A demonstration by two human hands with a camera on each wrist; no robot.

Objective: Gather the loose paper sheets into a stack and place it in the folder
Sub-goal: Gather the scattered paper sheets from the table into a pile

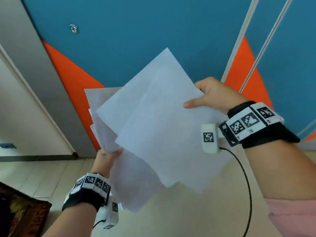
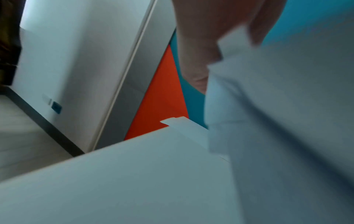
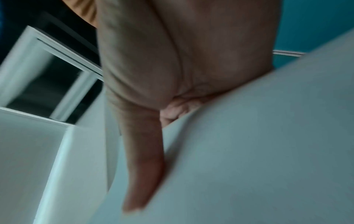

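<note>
Several white paper sheets [image 1: 153, 120] are held up in the air in front of me, fanned out unevenly with their corners askew. My left hand [image 1: 109, 156] grips the bundle at its lower left edge. My right hand [image 1: 203, 98] pinches the top sheet at its right edge, thumb lying on the front face. In the left wrist view the paper sheets [image 2: 277, 121] fill the right side, with fingers [image 2: 199, 50] curled around their edge. In the right wrist view my thumb [image 3: 145, 166] lies along the white paper [image 3: 249, 144]. No folder is in view.
A blue and orange cabinet door [image 1: 136, 31] with a round lock [image 1: 74, 29] stands straight ahead. A grey door frame [image 1: 34, 65] and white wall lie to the left. The floor [image 1: 188, 211] is pale tile, with a dark patterned mat [image 1: 22, 212] at lower left.
</note>
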